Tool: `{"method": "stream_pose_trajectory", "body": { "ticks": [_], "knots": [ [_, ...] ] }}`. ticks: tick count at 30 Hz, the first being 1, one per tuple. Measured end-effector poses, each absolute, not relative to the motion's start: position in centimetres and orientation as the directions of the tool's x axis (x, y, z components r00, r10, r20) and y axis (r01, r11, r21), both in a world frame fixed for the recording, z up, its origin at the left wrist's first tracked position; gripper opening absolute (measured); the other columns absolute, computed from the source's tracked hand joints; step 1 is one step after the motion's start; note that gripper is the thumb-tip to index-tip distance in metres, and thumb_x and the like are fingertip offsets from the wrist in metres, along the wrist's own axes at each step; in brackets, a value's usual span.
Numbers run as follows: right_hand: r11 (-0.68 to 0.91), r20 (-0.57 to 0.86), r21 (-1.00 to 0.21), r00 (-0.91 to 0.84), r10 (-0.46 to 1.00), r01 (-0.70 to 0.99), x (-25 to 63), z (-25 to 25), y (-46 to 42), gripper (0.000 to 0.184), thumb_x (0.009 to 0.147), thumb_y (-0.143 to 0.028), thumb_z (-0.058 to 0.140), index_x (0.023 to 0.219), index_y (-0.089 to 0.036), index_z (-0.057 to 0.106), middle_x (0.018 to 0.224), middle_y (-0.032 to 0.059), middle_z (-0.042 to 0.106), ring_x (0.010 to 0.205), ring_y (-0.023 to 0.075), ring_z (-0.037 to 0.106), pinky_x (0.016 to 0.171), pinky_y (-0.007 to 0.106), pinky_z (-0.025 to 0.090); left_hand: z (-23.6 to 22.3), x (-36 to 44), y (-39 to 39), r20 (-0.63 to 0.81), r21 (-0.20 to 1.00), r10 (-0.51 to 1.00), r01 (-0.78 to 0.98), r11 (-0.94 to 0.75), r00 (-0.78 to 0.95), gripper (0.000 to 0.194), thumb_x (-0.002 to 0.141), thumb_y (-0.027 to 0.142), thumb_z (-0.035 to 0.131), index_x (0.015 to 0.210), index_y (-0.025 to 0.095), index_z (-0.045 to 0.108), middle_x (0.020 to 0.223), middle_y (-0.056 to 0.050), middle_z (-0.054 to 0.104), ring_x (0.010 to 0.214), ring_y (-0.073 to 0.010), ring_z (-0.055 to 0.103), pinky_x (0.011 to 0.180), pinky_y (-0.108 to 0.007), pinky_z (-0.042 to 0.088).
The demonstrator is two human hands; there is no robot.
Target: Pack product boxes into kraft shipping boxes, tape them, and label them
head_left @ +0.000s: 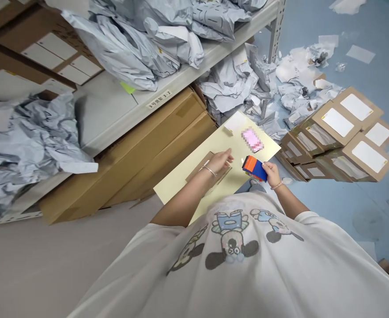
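Note:
My left hand (220, 161) lies flat, fingers stretched out, on a brown cardboard mailer (203, 170). The mailer rests on a pale yellow board (181, 176) in front of me. My right hand (271, 173) is closed round a small blue and orange object (254, 168), held just above the board's right edge. I cannot tell what that object is. A pink item (252, 139) and a white slip (236, 122) lie on the far part of the board, beyond both hands.
Long cardboard boxes (131, 154) lie under a metal shelf (115, 110) piled with grey plastic mailing bags (141, 39). More bags and paper scraps (247, 84) litter the blue floor. Stacked brown mailers with white labels (343, 137) sit at the right.

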State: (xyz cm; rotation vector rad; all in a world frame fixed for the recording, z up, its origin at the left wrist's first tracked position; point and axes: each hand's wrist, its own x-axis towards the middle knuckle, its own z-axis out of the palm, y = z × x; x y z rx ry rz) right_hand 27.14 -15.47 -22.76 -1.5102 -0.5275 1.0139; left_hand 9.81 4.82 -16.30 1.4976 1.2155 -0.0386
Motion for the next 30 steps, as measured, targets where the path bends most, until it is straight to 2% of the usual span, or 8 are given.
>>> {"method": "stream_pose_trajectory", "body": {
  "ticks": [2,5,10,14,17,20,25,30],
  "knots": [
    [-0.211,-0.227,-0.973,0.511,0.829,-0.091,27.2,-22.8,-14.8,0.067,0.077,-0.082,0.062,0.053,-0.023,0.039,0.051,-0.0037,0.035,0.053,0.0119,0.036,0.053,0.028,0.032,-15.7,11.1,2.7,-0.665,0.709,0.570,0.648,0.279,0.483,0.046,0.092,0.060,0.060,0.077,0.017,0.067,0.079,-0.007,0.071,0.065,-0.0143,0.062,0.067,-0.028,0.052],
    [-0.217,-0.169,-0.975,0.485,0.858,0.045,27.4,-22.9,-13.9,0.061,0.084,-0.076,0.058,0.058,-0.022,0.045,0.055,-0.0035,0.038,0.056,0.0123,0.037,0.055,0.028,0.031,-15.3,11.6,1.4,-0.676,0.688,0.599,0.657,0.308,0.428,0.036,0.085,0.043,0.076,0.066,0.018,0.060,0.064,-0.001,0.063,0.056,-0.0103,0.055,0.061,-0.024,0.046],
    [-0.240,-0.167,-0.959,0.382,0.909,0.153,27.7,-23.5,-12.6,0.055,0.089,-0.071,0.054,0.064,-0.022,0.052,0.058,-0.0023,0.045,0.058,0.0140,0.043,0.056,0.028,0.032,-15.5,11.1,2.4,-0.626,0.668,0.696,0.703,0.245,0.352,0.027,0.082,0.028,0.077,0.062,0.019,0.061,0.050,0.004,0.054,0.051,-0.0109,0.048,0.055,-0.024,0.039],
    [-0.232,-0.180,-0.955,0.261,0.948,0.185,27.9,-23.6,-11.4,0.058,0.088,-0.072,0.053,0.060,-0.022,0.045,0.056,-0.0032,0.041,0.057,0.0126,0.038,0.056,0.028,0.031,-15.9,11.3,3.7,-0.620,0.642,0.695,0.744,0.184,0.363,0.029,0.081,0.025,0.075,0.057,0.019,0.058,0.051,0.002,0.057,0.054,-0.0118,0.051,0.057,-0.025,0.040],
    [-0.207,-0.169,-0.961,0.204,0.964,0.183,29.0,-23.5,-11.3,0.057,0.089,-0.071,0.053,0.062,-0.022,0.047,0.058,-0.0032,0.043,0.057,0.0123,0.038,0.057,0.028,0.031,-16.2,11.1,5.2,-0.629,0.611,0.697,0.773,0.170,0.344,0.033,0.083,0.025,0.071,0.054,0.020,0.056,0.053,0.001,0.059,0.057,-0.0137,0.055,0.061,-0.026,0.044],
    [-0.245,-0.208,-0.949,0.189,0.960,0.198,31.6,-24.2,-12.6,0.057,0.087,-0.072,0.056,0.061,-0.021,0.048,0.056,-0.0032,0.044,0.056,0.0119,0.039,0.056,0.027,0.031,-16.5,9.6,7.8,-0.517,0.571,0.807,0.818,0.076,0.286,0.033,0.082,0.032,0.073,0.056,0.021,0.057,0.060,-0.001,0.063,0.065,-0.0169,0.060,0.067,-0.028,0.048],
    [-0.428,-0.422,-0.904,0.175,0.890,-0.005,34.3,-28.1,-15.1,0.060,0.079,-0.078,0.063,0.062,-0.020,0.060,0.056,-0.0001,0.057,0.056,0.0151,0.048,0.056,0.028,0.039,-17.7,8.9,13.1,-0.493,0.380,0.815,0.918,-0.114,0.305,0.027,0.085,0.038,0.070,0.065,0.019,0.068,0.072,-0.007,0.071,0.080,-0.0238,0.069,0.079,-0.033,0.053],
    [-0.628,-0.678,-0.724,0.129,0.723,-0.287,30.4,-32.2,-14.6,0.053,0.077,-0.071,0.069,0.068,-0.019,0.071,0.062,0.0042,0.069,0.059,0.0190,0.060,0.060,0.031,0.049,-21.5,14.2,15.6,-0.563,0.015,0.766,0.930,-0.367,0.312,0.026,0.083,0.028,0.070,0.101,0.010,0.078,0.111,-0.021,0.075,0.113,-0.0349,0.068,0.100,-0.040,0.051]
  ]
}}
